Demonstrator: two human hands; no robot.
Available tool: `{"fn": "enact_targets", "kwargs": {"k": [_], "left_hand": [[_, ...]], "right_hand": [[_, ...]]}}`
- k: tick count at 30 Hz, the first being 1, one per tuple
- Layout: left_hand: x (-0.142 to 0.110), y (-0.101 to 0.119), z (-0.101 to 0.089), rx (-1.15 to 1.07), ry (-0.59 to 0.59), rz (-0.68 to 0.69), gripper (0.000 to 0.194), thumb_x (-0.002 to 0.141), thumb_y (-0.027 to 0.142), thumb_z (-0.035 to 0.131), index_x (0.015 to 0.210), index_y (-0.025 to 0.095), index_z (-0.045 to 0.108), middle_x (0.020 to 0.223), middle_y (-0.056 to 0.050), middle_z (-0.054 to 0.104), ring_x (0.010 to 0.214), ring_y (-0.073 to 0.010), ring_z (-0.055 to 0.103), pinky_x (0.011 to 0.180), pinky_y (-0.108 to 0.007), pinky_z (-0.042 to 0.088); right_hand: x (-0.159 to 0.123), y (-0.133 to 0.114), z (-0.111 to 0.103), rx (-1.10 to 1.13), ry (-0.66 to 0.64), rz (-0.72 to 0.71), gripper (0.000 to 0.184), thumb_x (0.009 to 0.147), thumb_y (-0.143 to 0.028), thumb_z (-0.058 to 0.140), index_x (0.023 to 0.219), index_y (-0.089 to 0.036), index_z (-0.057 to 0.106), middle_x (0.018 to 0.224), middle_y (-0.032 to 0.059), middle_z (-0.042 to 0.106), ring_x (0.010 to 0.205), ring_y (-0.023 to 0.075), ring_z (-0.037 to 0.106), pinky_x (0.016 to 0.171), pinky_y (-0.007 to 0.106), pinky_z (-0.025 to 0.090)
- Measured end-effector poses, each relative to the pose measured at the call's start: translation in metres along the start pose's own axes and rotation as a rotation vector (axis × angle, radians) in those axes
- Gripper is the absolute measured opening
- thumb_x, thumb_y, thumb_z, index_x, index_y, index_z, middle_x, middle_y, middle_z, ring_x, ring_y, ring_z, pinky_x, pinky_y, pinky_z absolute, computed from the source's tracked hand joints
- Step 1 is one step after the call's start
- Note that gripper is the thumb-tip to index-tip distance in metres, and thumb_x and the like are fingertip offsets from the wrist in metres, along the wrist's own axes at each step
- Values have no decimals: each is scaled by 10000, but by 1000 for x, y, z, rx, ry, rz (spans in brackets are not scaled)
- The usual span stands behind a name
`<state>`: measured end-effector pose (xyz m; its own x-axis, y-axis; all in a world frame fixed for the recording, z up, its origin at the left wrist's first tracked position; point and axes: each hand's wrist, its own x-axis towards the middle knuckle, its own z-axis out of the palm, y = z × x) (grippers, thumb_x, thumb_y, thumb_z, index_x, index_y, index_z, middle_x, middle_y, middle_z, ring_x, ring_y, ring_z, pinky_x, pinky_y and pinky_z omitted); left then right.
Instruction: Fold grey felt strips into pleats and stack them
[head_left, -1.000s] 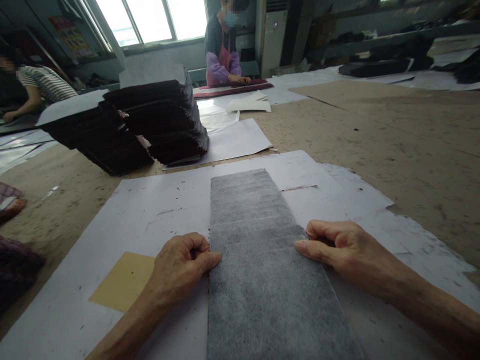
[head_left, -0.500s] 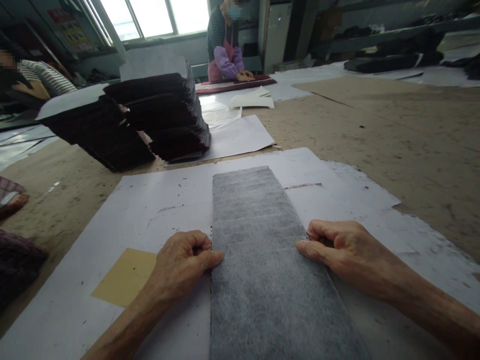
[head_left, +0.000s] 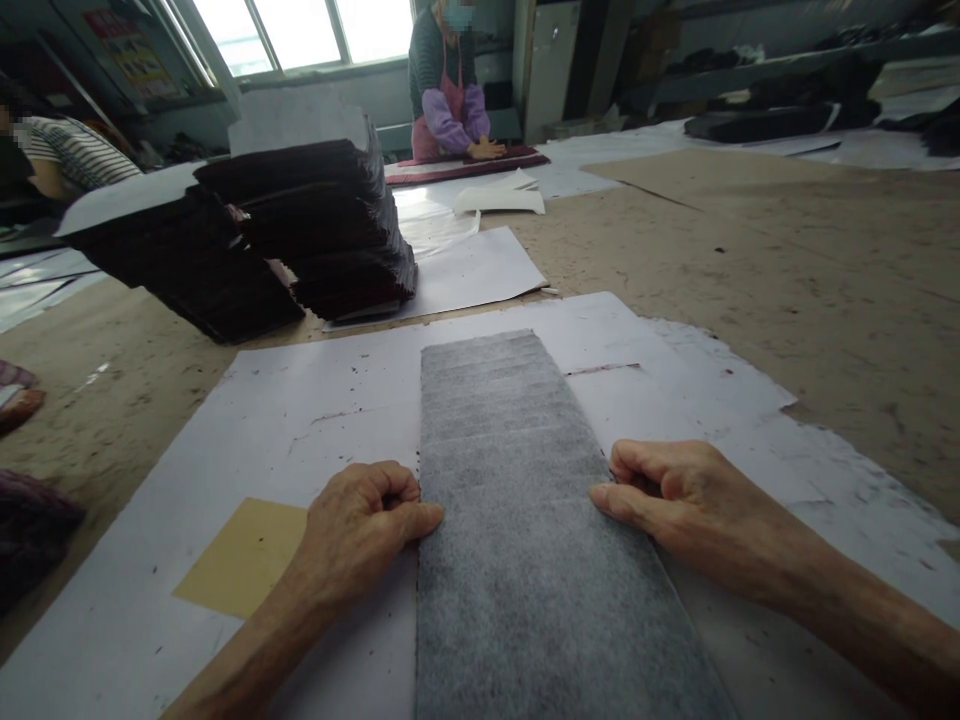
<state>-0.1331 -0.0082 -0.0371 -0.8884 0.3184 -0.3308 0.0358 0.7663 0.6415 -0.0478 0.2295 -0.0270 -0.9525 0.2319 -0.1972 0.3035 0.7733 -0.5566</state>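
A long grey strip of fabric with a whitish, fuzzy face (head_left: 517, 540) lies lengthwise in front of me, its near end cut off by the bottom of the view. My left hand (head_left: 367, 515) pinches its left edge, thumb on top and fingers curled at the side. On the opposite edge my right hand (head_left: 667, 490) has the same pinch, at about the same height. Faint cross creases run over the far part of the strip. Under it is a large white paper sheet (head_left: 337, 400). A tan square card (head_left: 240, 555) lies left of my left wrist, partly covered by it.
Beyond the paper stand two dark stacks of cut cloth (head_left: 322, 220), topped with pale sheets. Across the brown table (head_left: 787, 240) a masked person (head_left: 450, 100) presses on maroon cloth. Another person in stripes (head_left: 82, 150) is at far left. Dark bundled cloth (head_left: 30, 540) sits at the left edge.
The view has shifted slightly, moving the scene a little leftward. My hands keep their pinch on the strip. The person across the table has spread their hands on the maroon cloth.
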Motion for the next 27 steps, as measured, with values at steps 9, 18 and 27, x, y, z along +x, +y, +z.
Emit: {"fn": "enact_targets", "kwargs": {"k": [9,18,27], "left_hand": [[-1,-2,1,130,46,48,333,625,430,541,457,196,375,455,38,351,498,-134,365,508,-264,252],[-10,-6,8,97,238,324,337,684,318,573,1006,242,510,906,-27,548,758,-193,504,683,-315,409],[-3,-1,3,78,98,360,353,694,220,541,1043,236,489,945,-36,532,824,-188,487,754,-332,407]], "right_hand": [[-5,-3,-2,-70,3,86,267,713,-343,527,518,-206,406,497,-25,442,494,119,407,464,244,284],[-5,15,1,-11,220,-460,312,717,-196,585,1019,-198,507,1045,66,563,838,170,545,738,309,449],[6,12,-5,16,23,-334,321,687,-258,583,1002,-203,548,912,37,581,767,171,550,687,302,461]]}}
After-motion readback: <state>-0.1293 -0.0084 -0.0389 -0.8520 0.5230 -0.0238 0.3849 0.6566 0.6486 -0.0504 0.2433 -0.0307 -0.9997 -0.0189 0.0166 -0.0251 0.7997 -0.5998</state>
